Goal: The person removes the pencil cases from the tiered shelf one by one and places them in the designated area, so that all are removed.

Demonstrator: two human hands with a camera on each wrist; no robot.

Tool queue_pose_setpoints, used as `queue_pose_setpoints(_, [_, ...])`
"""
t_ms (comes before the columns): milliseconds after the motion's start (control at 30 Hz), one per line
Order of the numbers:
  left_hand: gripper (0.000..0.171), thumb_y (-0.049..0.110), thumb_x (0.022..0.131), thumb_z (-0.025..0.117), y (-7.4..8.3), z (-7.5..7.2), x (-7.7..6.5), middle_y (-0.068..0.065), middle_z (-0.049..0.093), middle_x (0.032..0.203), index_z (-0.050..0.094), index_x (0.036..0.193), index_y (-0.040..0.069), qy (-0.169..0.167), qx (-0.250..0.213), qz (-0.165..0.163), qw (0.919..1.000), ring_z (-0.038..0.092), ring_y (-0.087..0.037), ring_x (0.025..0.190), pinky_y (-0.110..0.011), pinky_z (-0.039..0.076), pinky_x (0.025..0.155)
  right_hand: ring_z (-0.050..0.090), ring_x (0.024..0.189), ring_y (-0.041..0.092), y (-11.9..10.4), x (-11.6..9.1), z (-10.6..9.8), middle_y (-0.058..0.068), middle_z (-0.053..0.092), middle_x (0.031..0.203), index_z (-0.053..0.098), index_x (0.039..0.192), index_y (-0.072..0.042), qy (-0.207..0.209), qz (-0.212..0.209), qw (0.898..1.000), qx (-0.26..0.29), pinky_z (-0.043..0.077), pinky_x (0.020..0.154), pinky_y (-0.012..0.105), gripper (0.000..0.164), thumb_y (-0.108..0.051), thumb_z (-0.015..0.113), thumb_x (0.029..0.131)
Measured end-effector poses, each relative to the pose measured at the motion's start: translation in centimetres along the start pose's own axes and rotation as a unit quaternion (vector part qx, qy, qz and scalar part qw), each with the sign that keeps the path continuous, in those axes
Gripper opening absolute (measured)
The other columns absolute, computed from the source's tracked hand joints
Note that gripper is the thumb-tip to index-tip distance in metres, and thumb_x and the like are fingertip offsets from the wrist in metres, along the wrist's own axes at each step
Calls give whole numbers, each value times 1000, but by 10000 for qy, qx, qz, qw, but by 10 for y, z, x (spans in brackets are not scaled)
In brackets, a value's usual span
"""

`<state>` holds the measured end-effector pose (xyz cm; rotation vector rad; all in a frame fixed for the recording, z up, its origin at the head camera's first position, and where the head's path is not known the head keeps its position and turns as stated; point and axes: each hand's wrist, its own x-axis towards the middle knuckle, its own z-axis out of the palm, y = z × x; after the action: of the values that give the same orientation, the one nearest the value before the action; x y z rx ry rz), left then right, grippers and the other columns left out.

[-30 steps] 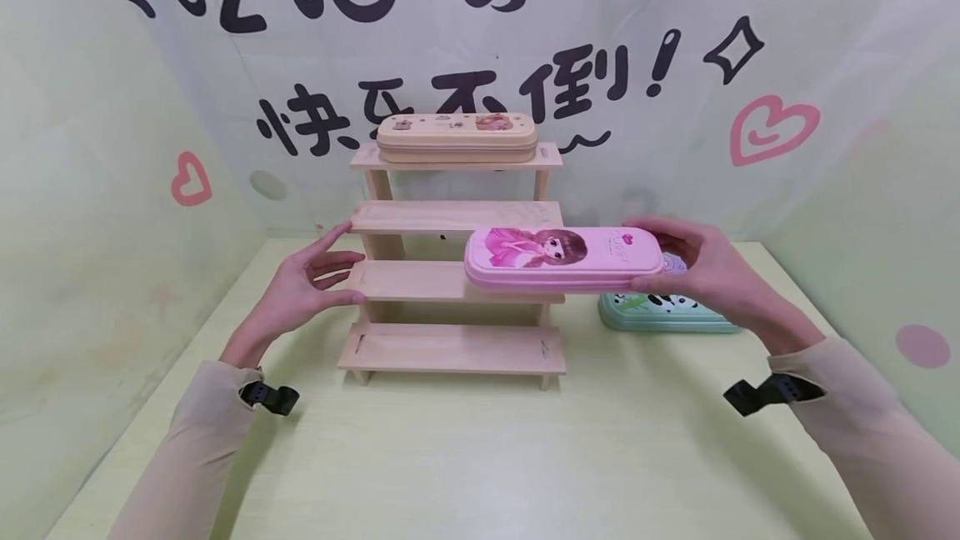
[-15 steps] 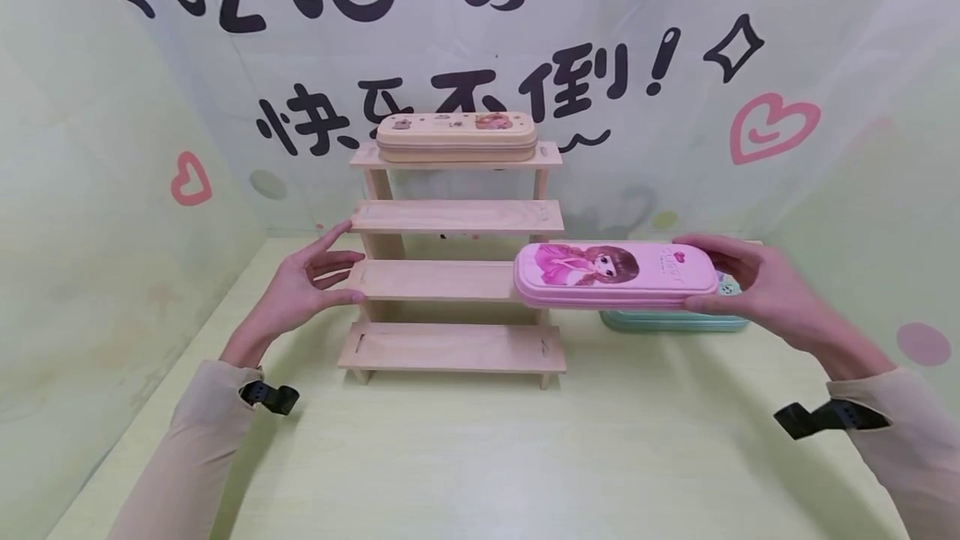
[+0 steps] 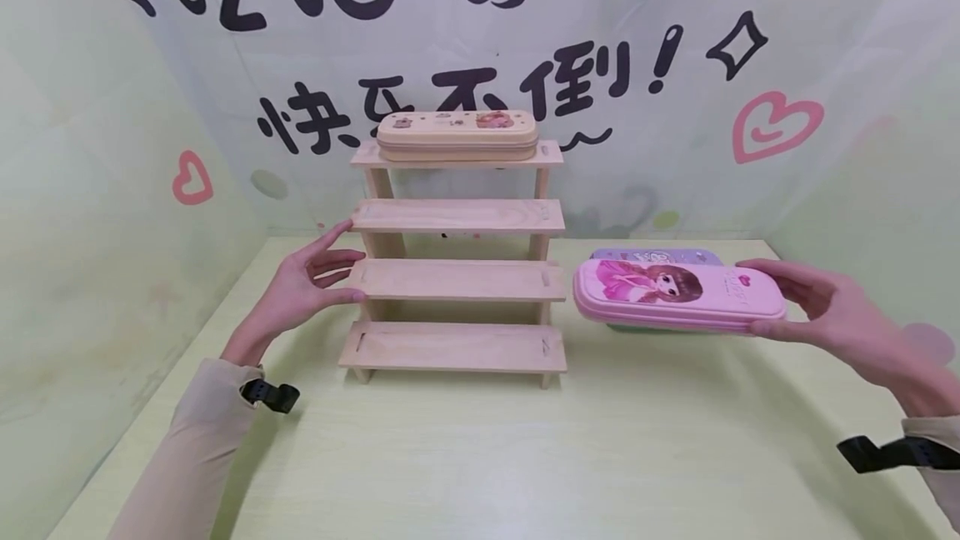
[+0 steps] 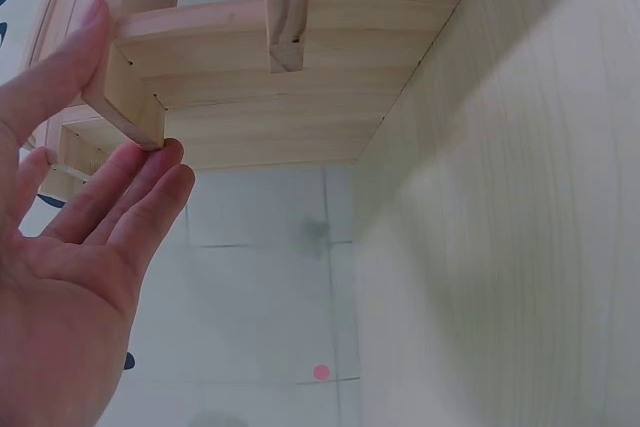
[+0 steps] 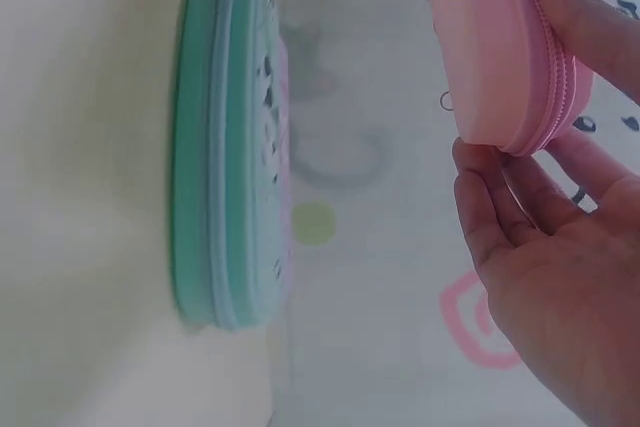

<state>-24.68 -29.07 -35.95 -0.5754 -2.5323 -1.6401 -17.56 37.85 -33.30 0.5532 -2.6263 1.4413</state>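
Note:
My right hand grips the right end of a pink pencil case with a girl printed on its lid. It hangs in the air right of a four-step wooden display shelf. In the right wrist view, thumb and fingers pinch the end of the case by its zip. My left hand holds the left side of the shelf, with thumb and fingers on either side of a board end in the left wrist view. A beige pencil case lies on the top step.
Beyond the pink case, a purple pencil case shows on the table. A green pencil case, mostly hidden in the head view, lies there too. Printed walls close off the back and both sides.
My right hand has carried the pink pencil case rightward and lower, from in front of the shelf to beside it. It now covers most of the green case. The left hand has stayed put.

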Motion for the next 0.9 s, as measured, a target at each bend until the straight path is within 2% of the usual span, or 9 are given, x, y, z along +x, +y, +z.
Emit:
queue_pose_setpoints(200, [105,1,81,91,0,-1,1,-19,64,140,37,165,35,24,-34,-7,10000,60,-30,132,-35,52,108,61,115,1,22,-18,-12,-11,67,133,53,153,-4,-215,200,9995,-80,53,80,11,74,19,75,86])
queue_pose_setpoints(367, [105,2,83,90,0,-1,1,-21,62,142,35,166,33,-41,-13,25,10000,59,-32,134,-36,53,108,62,113,1,37,-30,-15,-12,68,131,53,152,-3,-249,470,9983,-233,53,79,13,72,15,77,87])
queue_pose_setpoints(500, [105,2,82,91,-1,1,1,-20,64,141,37,165,34,9,-31,-12,10000,60,-32,133,-40,52,109,60,114,-2,52,-37,-15,-15,67,133,51,153,-2,-434,465,9977,-254,54,79,13,70,12,76,89])
queue_pose_setpoints(600, [105,2,81,92,-1,0,1,-19,65,140,38,165,35,48,-26,-18,10000,60,-32,132,-41,51,109,59,115,-4,61,-40,-14,-17,65,134,51,153,-4,-569,514,9966,-287,54,81,12,69,8,77,90])
queue_pose_setpoints(767, [105,2,83,90,-1,0,1,-21,63,141,35,166,32,-28,13,55,10000,59,-34,133,-36,52,108,59,113,-6,72,-41,-13,-22,61,132,51,153,-4,-604,809,9939,-440,54,82,11,69,1,81,91])
queue_pose_setpoints(900, [105,1,83,90,0,0,0,-22,62,142,34,167,30,-72,-31,95,9999,58,-35,134,-36,52,108,57,110,-8,77,-41,-13,-28,57,130,49,154,-2,-632,1015,9910,-604,53,81,12,71,-6,83,91])
